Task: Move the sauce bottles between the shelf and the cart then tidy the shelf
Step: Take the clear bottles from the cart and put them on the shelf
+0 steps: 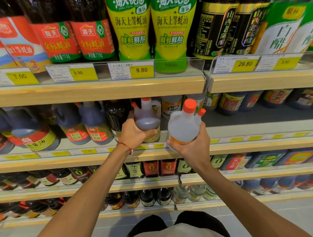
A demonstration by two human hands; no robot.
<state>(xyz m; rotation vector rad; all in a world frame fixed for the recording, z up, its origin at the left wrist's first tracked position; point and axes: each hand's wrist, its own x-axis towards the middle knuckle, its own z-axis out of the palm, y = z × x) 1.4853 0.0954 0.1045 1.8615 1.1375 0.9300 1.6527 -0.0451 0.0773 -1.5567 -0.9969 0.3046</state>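
**Two clear jugs held at the second shelf**

Sauce bottles, two of them, are in the person's hands at the second shelf (99, 158), the wood-edged one with the small yellow price tags along its front. Both are translucent plastic jugs with orange caps and a moulded handle.

The left jug (147, 117) stands upright on that shelf, its long axis vertical and its cap pointing up under the shelf above. Its upper part looks clear and a darker, greyish liquid shows in its lower half. The left hand (134, 132) is wrapped around its lower body from the front, fingers curled under the right side. A red cord bracelet (125, 146) sits on that wrist.

The right jug (184, 124) is in front of the shelf edge, lifted off it, tilted so its cap leans up and to the right. Its contents look colourless, and an orange label shows near its base. The right hand (191, 145) grips it from below, clasping the base.

Left of the left jug on the same shelf stand dark soy sauce jugs (96, 125). To the right, behind the right jug, part of the shelf board is bare.
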